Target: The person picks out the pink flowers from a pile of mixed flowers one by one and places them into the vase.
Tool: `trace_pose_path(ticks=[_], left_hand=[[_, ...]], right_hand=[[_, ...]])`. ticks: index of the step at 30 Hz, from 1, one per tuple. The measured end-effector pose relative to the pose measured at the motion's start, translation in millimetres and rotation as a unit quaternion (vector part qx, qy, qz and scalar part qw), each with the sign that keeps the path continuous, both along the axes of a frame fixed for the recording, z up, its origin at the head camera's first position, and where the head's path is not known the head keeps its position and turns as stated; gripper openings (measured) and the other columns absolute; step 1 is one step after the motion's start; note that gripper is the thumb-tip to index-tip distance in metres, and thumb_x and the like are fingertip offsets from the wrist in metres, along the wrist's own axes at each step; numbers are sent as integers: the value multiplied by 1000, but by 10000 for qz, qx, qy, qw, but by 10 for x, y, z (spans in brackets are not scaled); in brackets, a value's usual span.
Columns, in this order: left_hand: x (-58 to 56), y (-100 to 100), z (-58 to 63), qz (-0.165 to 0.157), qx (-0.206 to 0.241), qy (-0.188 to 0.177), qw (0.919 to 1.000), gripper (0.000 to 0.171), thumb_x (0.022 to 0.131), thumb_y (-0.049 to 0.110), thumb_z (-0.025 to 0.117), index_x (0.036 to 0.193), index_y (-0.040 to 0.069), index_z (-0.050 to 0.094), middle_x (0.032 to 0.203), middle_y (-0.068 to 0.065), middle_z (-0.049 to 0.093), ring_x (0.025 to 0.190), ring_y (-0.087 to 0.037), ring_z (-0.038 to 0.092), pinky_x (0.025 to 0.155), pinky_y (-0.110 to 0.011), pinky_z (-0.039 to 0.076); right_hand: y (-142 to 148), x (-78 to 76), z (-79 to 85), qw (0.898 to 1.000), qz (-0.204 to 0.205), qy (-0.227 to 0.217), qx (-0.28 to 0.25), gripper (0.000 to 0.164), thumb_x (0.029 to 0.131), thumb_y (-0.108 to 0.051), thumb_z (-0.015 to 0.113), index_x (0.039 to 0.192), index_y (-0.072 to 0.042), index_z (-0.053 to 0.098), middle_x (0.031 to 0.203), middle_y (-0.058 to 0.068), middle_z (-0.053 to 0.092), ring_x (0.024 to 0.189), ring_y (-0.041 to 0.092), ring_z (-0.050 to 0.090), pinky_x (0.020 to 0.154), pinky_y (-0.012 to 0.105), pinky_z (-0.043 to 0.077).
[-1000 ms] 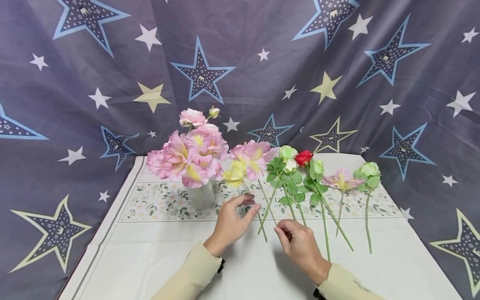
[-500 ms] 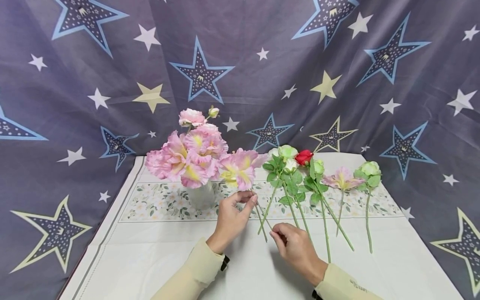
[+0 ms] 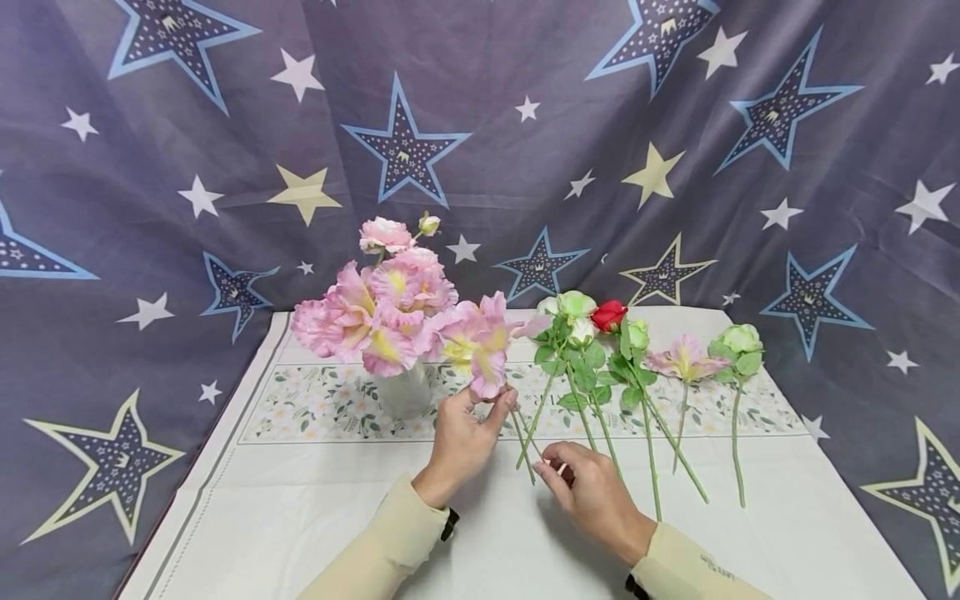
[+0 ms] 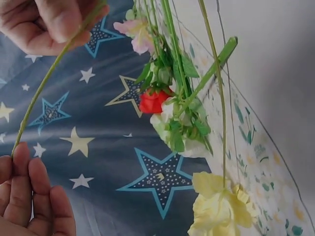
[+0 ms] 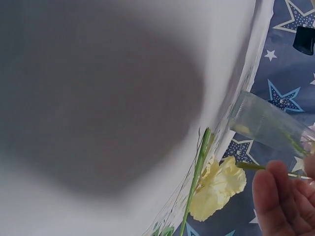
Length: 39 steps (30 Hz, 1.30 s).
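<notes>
My left hand (image 3: 465,442) pinches the thin stem of a pink flower (image 3: 483,342) just below its bloom. The petals are ruffled, pink with a yellow middle. Lower on the same stem, my right hand (image 3: 596,500) holds it between thumb and fingers. In the left wrist view the stem (image 4: 44,81) slants between both hands. A clear vase (image 3: 401,393) with several pink flowers (image 3: 375,317) stands upright left of my left hand. Beneath the held stem lies a yellow flower (image 4: 219,206), mostly hidden by the pink bloom in the head view.
To the right lie several loose stems: white and green roses (image 3: 576,304), a red rose (image 3: 608,315), another pink flower (image 3: 686,360) and a green rose (image 3: 739,337). They rest on a white tablecloth (image 3: 315,500) with a floral band. A star-patterned curtain (image 3: 480,50) hangs behind.
My left hand has gone from loosely open beside the stem to pinching it. The pink bloom has moved slightly left and tilted down toward me. My right hand has shifted slightly left.
</notes>
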<state>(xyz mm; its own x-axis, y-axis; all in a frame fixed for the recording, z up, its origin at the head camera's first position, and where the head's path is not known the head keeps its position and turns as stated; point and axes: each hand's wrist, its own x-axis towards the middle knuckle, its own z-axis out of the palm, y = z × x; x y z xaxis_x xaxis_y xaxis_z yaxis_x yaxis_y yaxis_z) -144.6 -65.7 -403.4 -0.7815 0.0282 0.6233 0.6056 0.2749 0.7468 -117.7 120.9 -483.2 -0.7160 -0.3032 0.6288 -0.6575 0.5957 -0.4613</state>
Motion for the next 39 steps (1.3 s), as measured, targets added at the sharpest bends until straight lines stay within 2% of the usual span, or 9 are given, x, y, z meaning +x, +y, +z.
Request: trace_pose_path(ticks=[4, 11, 12, 16, 21, 24, 28, 34, 39], left_hand=[[-8, -37, 52, -43, -3, 454, 9990, 9, 79, -6, 70, 84, 1, 68, 80, -11, 70, 83, -17, 66, 77, -36, 54], [-270, -173, -222, 124, -10, 1030, 9946, 11, 81, 1, 71, 90, 7, 71, 87, -6, 70, 83, -17, 65, 76, -31, 54], [-275, -192, -216, 187, -44, 1082, 9939, 10, 82, 2, 71, 91, 7, 71, 88, -6, 70, 83, -16, 65, 76, -31, 53], [-298, -258, -173, 486, -196, 1373, 9891, 14, 80, -1, 68, 91, 8, 71, 90, -6, 70, 83, -17, 64, 74, -33, 52], [-350, -327, -114, 1036, -486, 1892, 9752, 15, 77, -1, 66, 87, 9, 70, 85, -4, 70, 78, -16, 63, 69, -35, 51], [-379, -372, -63, 1194, -575, 2142, 9678, 14, 79, -1, 64, 89, 7, 70, 86, -5, 70, 80, -17, 63, 72, -35, 53], [-392, -455, 18, 1369, -613, 2246, 9628, 17, 79, -3, 62, 92, 5, 70, 89, -7, 70, 85, -18, 64, 76, -36, 53], [-406, -594, 134, 1624, -696, 2279, 9575, 23, 73, -12, 55, 83, 5, 68, 82, -6, 67, 74, -16, 59, 62, -34, 49], [-443, -710, 248, 1929, -817, 2443, 9468, 23, 68, -14, 48, 69, 7, 57, 69, -4, 56, 62, -14, 48, 50, -29, 41]], right_hand=[[27, -19, 24, 9996, -55, -153, -216, 7, 87, -20, 71, 87, -19, 64, 73, -15, 57, 57, -5, 50, 51, 11, 45], [137, -83, 73, 9992, -356, -67, -177, 7, 93, -24, 62, 92, -17, 66, 78, -11, 61, 61, -2, 53, 53, 16, 48], [154, -92, 77, 9990, -410, -30, -171, 8, 93, -24, 62, 94, -17, 66, 78, -11, 61, 61, -2, 53, 52, 17, 48], [212, -116, 95, 9976, -683, 111, -96, 12, 93, -25, 62, 99, -16, 68, 78, -12, 61, 60, -2, 51, 51, 14, 45], [259, -125, 100, 9963, -839, 128, -110, 16, 93, -26, 62, 103, -15, 68, 78, -11, 61, 59, -2, 50, 50, 15, 44], [269, -127, 95, 9963, -838, 116, -150, 16, 93, -25, 62, 104, -15, 68, 78, -10, 61, 58, -2, 50, 50, 16, 44], [273, -126, 88, 9961, -853, 100, -191, 16, 92, -24, 63, 105, -16, 67, 77, -11, 61, 57, -1, 50, 49, 15, 43], [272, -128, 81, 9957, -889, 104, -221, 15, 92, -23, 63, 104, -16, 67, 76, -11, 61, 57, 0, 50, 48, 16, 43], [269, -127, 79, 9963, -821, 120, -237, 16, 92, -23, 63, 105, -15, 66, 75, -10, 62, 56, 1, 52, 48, 16, 43]])
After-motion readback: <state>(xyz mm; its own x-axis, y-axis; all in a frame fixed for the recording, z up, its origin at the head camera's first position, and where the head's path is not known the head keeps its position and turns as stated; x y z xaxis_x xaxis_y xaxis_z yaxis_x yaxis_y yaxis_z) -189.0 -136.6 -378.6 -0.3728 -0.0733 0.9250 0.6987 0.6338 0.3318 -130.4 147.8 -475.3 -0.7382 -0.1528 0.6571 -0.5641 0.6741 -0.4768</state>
